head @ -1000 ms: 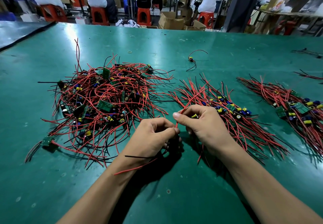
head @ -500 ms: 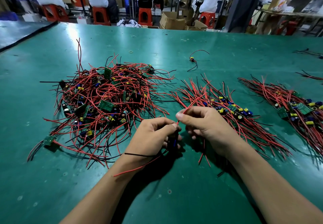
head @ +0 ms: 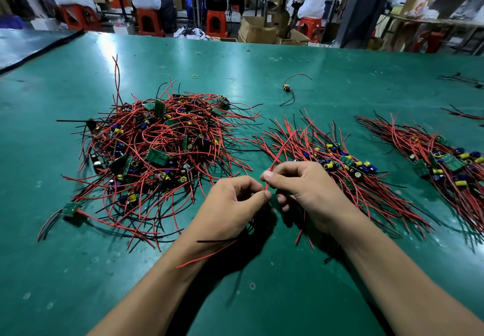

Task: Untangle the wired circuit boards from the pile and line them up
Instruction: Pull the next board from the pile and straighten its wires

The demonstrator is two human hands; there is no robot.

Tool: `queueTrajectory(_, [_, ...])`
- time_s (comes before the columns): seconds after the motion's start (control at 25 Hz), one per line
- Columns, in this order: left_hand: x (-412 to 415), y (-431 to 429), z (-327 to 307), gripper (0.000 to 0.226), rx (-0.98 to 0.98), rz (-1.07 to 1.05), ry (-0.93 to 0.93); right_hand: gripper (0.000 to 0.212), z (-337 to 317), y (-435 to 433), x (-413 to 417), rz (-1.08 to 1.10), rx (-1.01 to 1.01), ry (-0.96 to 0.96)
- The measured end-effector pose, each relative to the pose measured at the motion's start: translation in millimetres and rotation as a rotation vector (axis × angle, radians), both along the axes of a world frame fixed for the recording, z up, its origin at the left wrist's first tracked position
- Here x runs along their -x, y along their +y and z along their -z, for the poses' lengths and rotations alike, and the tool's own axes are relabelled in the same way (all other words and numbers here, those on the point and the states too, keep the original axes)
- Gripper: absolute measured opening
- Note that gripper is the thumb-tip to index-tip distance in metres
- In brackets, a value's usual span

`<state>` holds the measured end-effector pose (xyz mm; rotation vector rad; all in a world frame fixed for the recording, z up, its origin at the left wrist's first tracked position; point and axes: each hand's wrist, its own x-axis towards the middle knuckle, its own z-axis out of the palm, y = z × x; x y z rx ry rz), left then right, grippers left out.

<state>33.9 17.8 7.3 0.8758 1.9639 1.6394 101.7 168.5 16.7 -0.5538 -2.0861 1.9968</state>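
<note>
A tangled pile (head: pixel 154 157) of small green circuit boards with red and black wires lies on the green table (head: pixel 262 73) at left. A lined-up row (head: pixel 340 162) of boards sits at centre right, and another row (head: pixel 445 160) lies at far right. My left hand (head: pixel 230 207) grips one wired board, mostly hidden under its fingers, with a black and a red wire trailing over the wrist. My right hand (head: pixel 303 191) pinches a red wire (head: pixel 281 152) of that board between thumb and forefinger, just in front of the centre row.
A single wired board (head: pixel 286 88) lies alone further back. Loose wires (head: pixel 461 78) lie at the far right edge. A small rubber band (head: pixel 194 76) rests behind the pile. Beyond the table people sit on orange stools (head: pixel 149 22) among cardboard boxes (head: pixel 258 30).
My right hand slid along the red wire, which now stands up longer above the fingers. My left hand's fingers loosened slightly around the board. The piles have not moved.
</note>
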Motion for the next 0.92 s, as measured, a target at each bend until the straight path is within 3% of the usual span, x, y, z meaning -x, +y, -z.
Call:
queueTrajectory(0.32, [-2,1,0,0.016,0.054,0.069,0.071,0.016,-1,11,5,0.312,-0.002,0.145])
queueTrajectory(0.56, [-2,-1,-1,0.016,0.013,0.064,0.020,0.014,2,9,6,0.368,-0.056,0.229])
queueTrajectory(0.76, [-1,-1,0,0.011,-0.049,0.043,-0.025,0.022,-2,14,2,0.120,0.164,0.149])
queueTrajectory(0.92, [-2,0,0,0.012,-0.074,0.000,-0.018,0.027,0,13,-3,-0.148,0.150,0.035])
